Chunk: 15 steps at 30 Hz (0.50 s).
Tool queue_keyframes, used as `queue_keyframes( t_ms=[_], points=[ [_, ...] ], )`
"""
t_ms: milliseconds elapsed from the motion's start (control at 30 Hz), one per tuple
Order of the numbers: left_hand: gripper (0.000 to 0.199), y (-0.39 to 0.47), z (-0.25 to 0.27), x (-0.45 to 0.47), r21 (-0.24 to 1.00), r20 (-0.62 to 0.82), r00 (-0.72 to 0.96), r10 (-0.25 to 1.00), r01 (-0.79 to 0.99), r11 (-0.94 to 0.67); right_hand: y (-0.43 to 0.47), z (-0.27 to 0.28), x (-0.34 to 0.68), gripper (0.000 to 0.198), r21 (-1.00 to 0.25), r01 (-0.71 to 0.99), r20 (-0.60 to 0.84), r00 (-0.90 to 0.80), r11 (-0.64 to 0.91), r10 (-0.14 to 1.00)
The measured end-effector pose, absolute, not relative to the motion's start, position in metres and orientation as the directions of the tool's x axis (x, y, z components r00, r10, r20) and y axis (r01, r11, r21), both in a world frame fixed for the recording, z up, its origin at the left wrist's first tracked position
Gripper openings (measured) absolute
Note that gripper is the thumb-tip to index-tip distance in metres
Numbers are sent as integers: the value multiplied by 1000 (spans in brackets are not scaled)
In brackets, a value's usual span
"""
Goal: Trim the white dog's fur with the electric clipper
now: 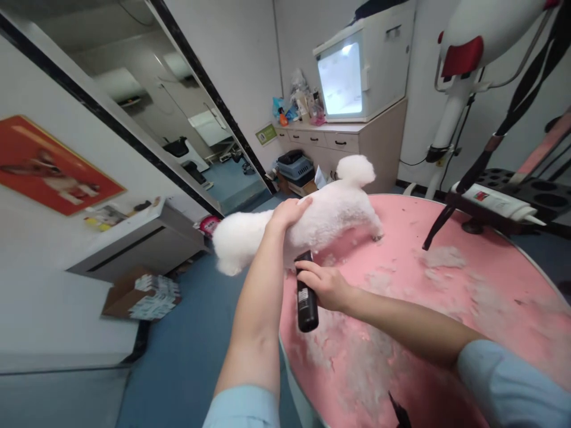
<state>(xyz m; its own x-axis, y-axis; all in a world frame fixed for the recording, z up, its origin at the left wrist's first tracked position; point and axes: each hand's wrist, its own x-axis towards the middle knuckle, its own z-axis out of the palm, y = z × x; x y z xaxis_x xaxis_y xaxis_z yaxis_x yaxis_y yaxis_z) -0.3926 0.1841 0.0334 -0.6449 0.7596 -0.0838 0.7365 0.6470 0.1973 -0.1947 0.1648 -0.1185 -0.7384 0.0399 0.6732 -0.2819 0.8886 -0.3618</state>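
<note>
Dog (336,211) on table (401,232), clipper (307,312) before it, cabinet (386,71) on drawer unit (379,139) behind, carton (116,297) on floor (187,356) at left

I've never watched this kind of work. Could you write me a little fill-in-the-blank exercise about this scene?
1. The right hand holds a clipper coloured ____.
2. The left hand rests on the dog, whose coat is ____.
3. The tabletop, strewn with loose fur, is ____.
4. Counting both hands, the number holding the clipper is ____.

Missing words: black; white; pink; one.
</note>
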Motion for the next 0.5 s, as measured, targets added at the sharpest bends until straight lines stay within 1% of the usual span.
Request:
queue_keyframes(
  t_ms=[67, 200, 267, 300, 400, 433, 500],
  points=[
    [72, 184, 32, -393, 187, -72, -641, 764, 744, 642, 166, -112, -198, 29, -344, -243, 676, -734, 907, 60],
    [72, 181, 27, -396, 188, -32, -633, 774, 756, 627, 179, -113, -203, 29, -414, -52, 526, -828, 909, 192],
    [71, 181, 25, -397, 211, -24, -624, 781, 761, 614, 179, -116, -199, 29, -429, -17, 485, -848, 903, 214],
    [71, 182, 24, -397, 223, -26, -617, 787, 764, 606, 177, -116, -196, 29, -422, -39, 499, -844, 906, 197],
    [71, 184, 24, -396, 243, -41, -600, 799, 769, 591, 164, -108, -187, 27, -344, -205, 630, -774, 916, 63],
    [71, 185, 24, -394, 244, -41, -598, 800, 771, 589, 161, -103, -186, 26, -319, -237, 663, -748, 918, 37],
    [70, 185, 26, -391, 238, -35, -600, 799, 771, 590, 159, -97, -186, 26, -313, -210, 672, -738, 926, 59]
  ],
)
